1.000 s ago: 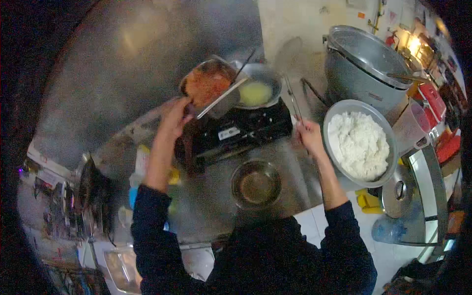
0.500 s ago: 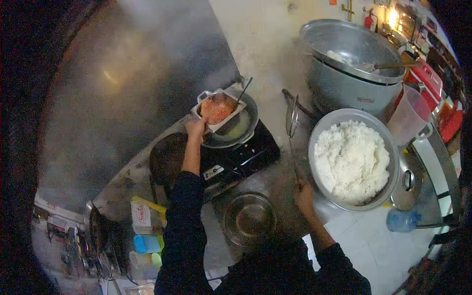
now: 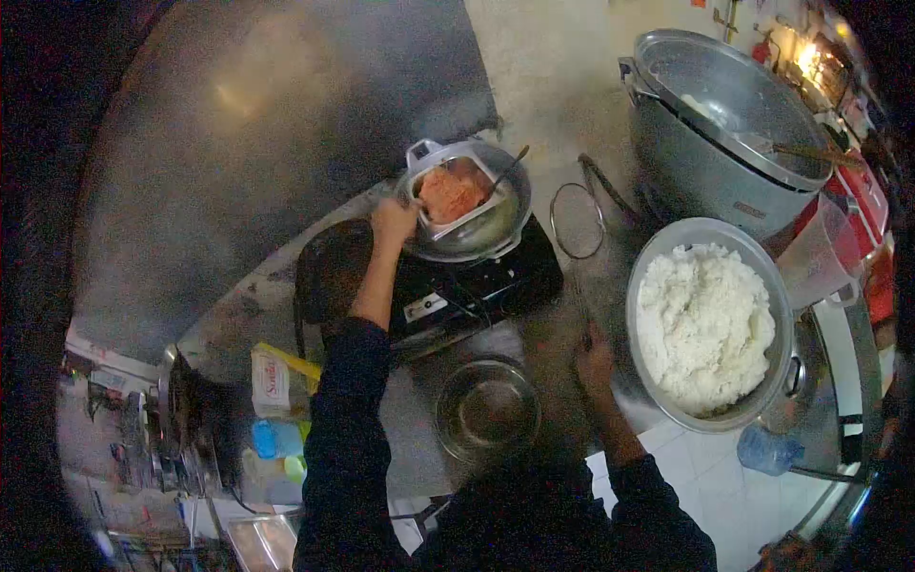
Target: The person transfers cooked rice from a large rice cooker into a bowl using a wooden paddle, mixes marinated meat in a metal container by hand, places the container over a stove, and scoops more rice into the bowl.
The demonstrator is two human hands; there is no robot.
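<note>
My left hand [image 3: 394, 222] is closed at the near left edge of a light metal tray [image 3: 459, 225], its fingertips partly hidden. Reddish-orange food [image 3: 451, 194] lies in the tray, and a thin utensil handle [image 3: 513, 168] sticks up from its right side. The tray sits over a wok [image 3: 515, 212] with pale liquid inside, on a black portable stove [image 3: 519, 276]. In shadow, my right hand [image 3: 596, 360] is wrapped round the long thin handle of a skimmer with a round hoop [image 3: 578, 221], held to the right of the stove.
A big grey bowl of white rice [image 3: 705, 324] stands at the right. Behind it are a large rice cooker [image 3: 729, 143] and a clear plastic jug [image 3: 820, 253]. A glass bowl [image 3: 488, 410] rests nearest my body. Tubs [image 3: 276, 381] stand at lower left. Steam hazes the upper left.
The tray has come to lie lower and flatter over the wok, with my left hand still at its edge. The skimmer's hoop has turned more face-on. The whole view has shifted slightly.
</note>
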